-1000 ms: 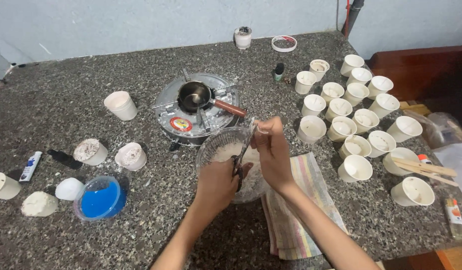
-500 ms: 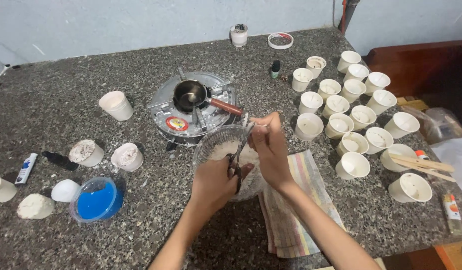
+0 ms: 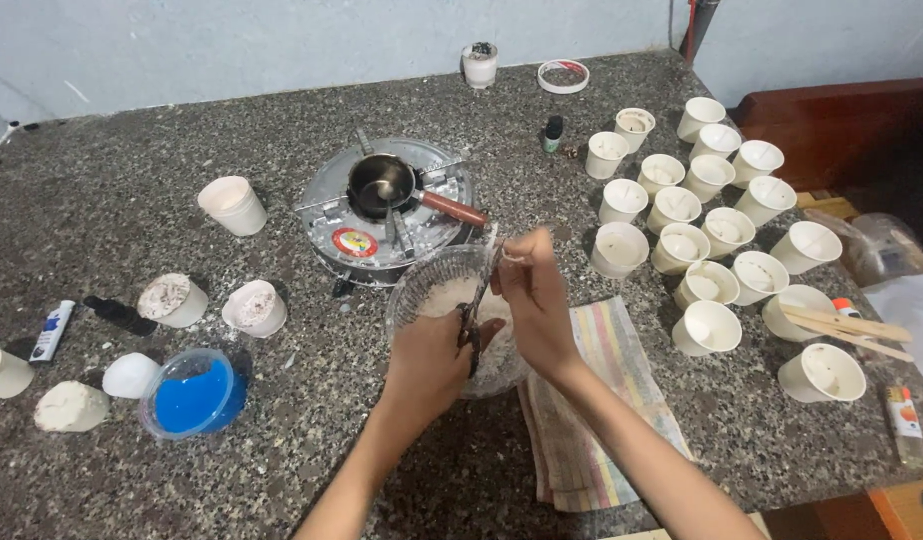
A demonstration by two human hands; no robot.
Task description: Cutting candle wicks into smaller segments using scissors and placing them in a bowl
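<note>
On the speckled stone counter we see a small stove with a dark pot at centre and about 18 white cups waiting right, seemingly unfilled. Just near of the stove, our left hand grips scissors over the clear bowl of white flakes, while our right hand pinches something small we cannot identify; we judge cutting underway, pouring undone.

Both hands met over clear plastic bowl of white flakes on speckled stone worktop; left hand gripped dark-handled scissors, right hand pinched above rim.
</note>
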